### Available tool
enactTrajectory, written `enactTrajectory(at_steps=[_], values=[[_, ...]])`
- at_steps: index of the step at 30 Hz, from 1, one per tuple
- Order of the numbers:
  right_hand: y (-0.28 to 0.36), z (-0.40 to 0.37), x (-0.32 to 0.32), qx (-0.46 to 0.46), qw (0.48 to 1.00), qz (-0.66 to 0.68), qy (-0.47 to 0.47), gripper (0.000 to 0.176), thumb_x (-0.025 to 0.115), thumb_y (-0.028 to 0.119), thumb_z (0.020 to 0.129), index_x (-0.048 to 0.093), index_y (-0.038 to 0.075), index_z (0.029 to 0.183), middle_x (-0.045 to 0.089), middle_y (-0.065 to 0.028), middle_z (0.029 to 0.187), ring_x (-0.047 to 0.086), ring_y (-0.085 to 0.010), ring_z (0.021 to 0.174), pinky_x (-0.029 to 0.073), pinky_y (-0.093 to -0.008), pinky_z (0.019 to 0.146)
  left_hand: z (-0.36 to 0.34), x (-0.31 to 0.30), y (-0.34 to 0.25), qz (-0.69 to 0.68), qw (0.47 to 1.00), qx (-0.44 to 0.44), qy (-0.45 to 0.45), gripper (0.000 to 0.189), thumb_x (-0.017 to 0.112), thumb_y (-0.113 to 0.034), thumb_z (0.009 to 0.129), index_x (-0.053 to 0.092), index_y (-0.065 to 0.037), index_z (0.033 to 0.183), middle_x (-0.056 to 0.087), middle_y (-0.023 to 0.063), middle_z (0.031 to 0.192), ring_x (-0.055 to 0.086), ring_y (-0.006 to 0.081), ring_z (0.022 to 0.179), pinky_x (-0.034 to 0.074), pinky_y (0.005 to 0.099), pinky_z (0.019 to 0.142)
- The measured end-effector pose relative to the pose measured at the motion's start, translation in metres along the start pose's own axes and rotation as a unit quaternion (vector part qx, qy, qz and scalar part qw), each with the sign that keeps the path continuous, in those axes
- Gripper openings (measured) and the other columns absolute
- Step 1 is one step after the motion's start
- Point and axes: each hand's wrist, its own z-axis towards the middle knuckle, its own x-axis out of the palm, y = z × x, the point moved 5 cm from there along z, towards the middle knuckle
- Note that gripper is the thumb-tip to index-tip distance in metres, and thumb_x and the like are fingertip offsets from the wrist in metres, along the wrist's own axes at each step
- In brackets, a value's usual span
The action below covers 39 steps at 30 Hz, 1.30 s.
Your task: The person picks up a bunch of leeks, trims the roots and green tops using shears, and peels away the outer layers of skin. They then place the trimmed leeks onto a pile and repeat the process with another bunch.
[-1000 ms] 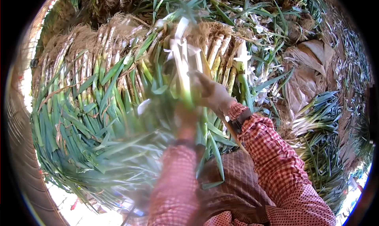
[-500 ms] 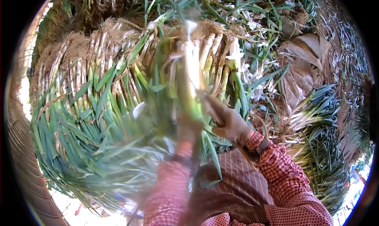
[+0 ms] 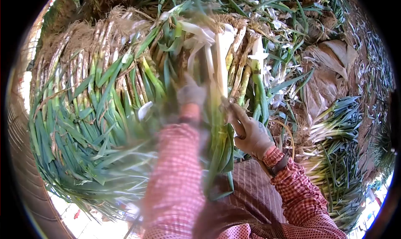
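Brown crumpled sheeting [image 3: 321, 78] is spread beside a row of rooty, unpeeled leeks [image 3: 85, 72]. One clean white leek [image 3: 224, 57] is seen mid-row, with the right hand [image 3: 251, 136] half-curled just below; no clue if anything's gripped. Left hand's [image 3: 191, 95] blurred over the greens, grip can't be told.

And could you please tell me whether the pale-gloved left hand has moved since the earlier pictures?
Yes, the left hand has moved up the view, past the level of the small white leaf scrap.
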Motion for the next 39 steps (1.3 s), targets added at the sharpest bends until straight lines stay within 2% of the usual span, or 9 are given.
enactTrajectory(at_steps=[4, 8, 15, 20, 24, 29, 33, 37, 39], values=[[-0.011, -0.001, 0.008, -0.03, 0.999, -0.002, -0.017, 0.087, 0.062, 0.004, 0.075, 0.033, 0.011, 0.157, 0.066, -0.0244, 0.083, 0.067, -0.0433, 0.078, 0.053, -0.0473, 0.071, 0.009, 0.038, 0.013, -0.023, 0.999, -0.001, -0.03, 0.052, 0.06, -0.017, 0.09, 0.055, 0.002, 0.138, 0.07, 0.0296, 0.113, 0.069, 0.0457, 0.102, 0.054, 0.0484, 0.092], [0.005, -0.002, -0.008, 0.031, 0.999, -0.019, 0.039, 0.083, 0.064, 0.006, 0.079, 0.035, 0.015, 0.157, 0.069, -0.0269, 0.091, 0.068, -0.0466, 0.088, 0.053, -0.0521, 0.076, 0.003, -0.03, 0.004, -0.126, 0.977, -0.104, 0.134, 0.05, 0.063, -0.044, 0.099, 0.066, 0.0, 0.124, 0.064, 0.0023, 0.08, 0.061, 0.0116, 0.063, 0.049, 0.0298, 0.051], [0.008, -0.001, -0.007, 0.012, 0.995, -0.073, 0.06, 0.086, 0.058, 0.004, 0.076, 0.034, 0.013, 0.158, 0.067, -0.0203, 0.078, 0.068, -0.04, 0.071, 0.055, -0.0483, 0.066, 0.075, -0.258, -0.073, 0.037, 0.951, 0.305, 0.022, 0.043, 0.063, -0.021, 0.101, 0.054, -0.004, 0.14, 0.065, 0.0143, 0.125, 0.066, 0.0208, 0.105, 0.055, 0.0349, 0.094], [0.013, -0.013, 0.013, 0.006, 0.998, 0.03, 0.062, 0.097, 0.061, 0.001, 0.075, 0.024, 0.016, 0.163, 0.067, -0.0124, 0.082, 0.067, -0.0276, 0.065, 0.059, -0.0433, 0.058, 0.109, -0.225, -0.006, 0.298, 0.943, 0.028, -0.146, 0.033, 0.047, -0.029, 0.107, 0.063, -0.006, 0.125, 0.074, 0.0174, 0.107, 0.074, 0.0303, 0.092, 0.06, 0.0436, 0.081], [0.05, -0.01, 0.039, -0.06, 0.989, 0.031, 0.131, 0.098, 0.063, 0.002, 0.074, 0.024, 0.016, 0.163, 0.067, -0.0135, 0.08, 0.07, -0.0302, 0.068, 0.059, -0.0446, 0.062, 0.056, -0.089, 0.094, -0.067, 0.98, -0.119, -0.146, 0.052, 0.079, -0.04, 0.081, 0.067, 0.001, 0.111, 0.07, 0.0269, 0.114, 0.068, 0.0405, 0.11, 0.053, 0.0455, 0.095], [0.083, 0.043, 0.069, -0.045, 0.986, 0.039, 0.153, 0.088, 0.062, 0.006, 0.077, 0.03, 0.013, 0.159, 0.068, -0.0265, 0.087, 0.068, -0.0468, 0.079, 0.053, -0.0526, 0.073, 0.058, -0.074, 0.097, -0.004, 0.987, -0.112, -0.113, 0.041, 0.071, -0.034, 0.089, 0.065, 0.0, 0.111, 0.071, 0.0252, 0.105, 0.071, 0.0397, 0.098, 0.055, 0.044, 0.084], [0.093, 0.056, 0.072, -0.033, 0.988, 0.032, 0.146, 0.09, 0.062, 0.007, 0.075, 0.029, 0.014, 0.159, 0.068, -0.0259, 0.085, 0.068, -0.0473, 0.085, 0.054, -0.0525, 0.081, 0.021, -0.049, 0.103, -0.339, 0.937, -0.066, -0.052, 0.04, 0.074, -0.038, 0.086, 0.067, -0.003, 0.105, 0.072, 0.0214, 0.093, 0.071, 0.0353, 0.087, 0.056, 0.0447, 0.076], [0.094, 0.04, 0.06, -0.044, 0.993, 0.018, 0.107, 0.095, 0.06, 0.0, 0.075, 0.028, 0.014, 0.163, 0.066, -0.0106, 0.078, 0.064, -0.0215, 0.062, 0.058, -0.0365, 0.066, -0.008, -0.001, 0.118, -0.557, 0.826, -0.081, 0.025, 0.036, 0.075, -0.036, 0.086, 0.065, -0.004, 0.101, 0.07, 0.0208, 0.091, 0.07, 0.0357, 0.083, 0.054, 0.0489, 0.073], [0.101, 0.062, 0.061, -0.017, 0.992, 0.016, 0.121, 0.092, 0.062, 0.004, 0.076, 0.028, 0.014, 0.161, 0.069, -0.0219, 0.096, 0.067, -0.0378, 0.087, 0.055, -0.0466, 0.08, -0.036, -0.009, 0.104, -0.253, 0.963, 0.063, -0.06, 0.033, 0.073, -0.033, 0.088, 0.063, -0.004, 0.099, 0.069, 0.0217, 0.092, 0.068, 0.0375, 0.083, 0.053, 0.0511, 0.073]])
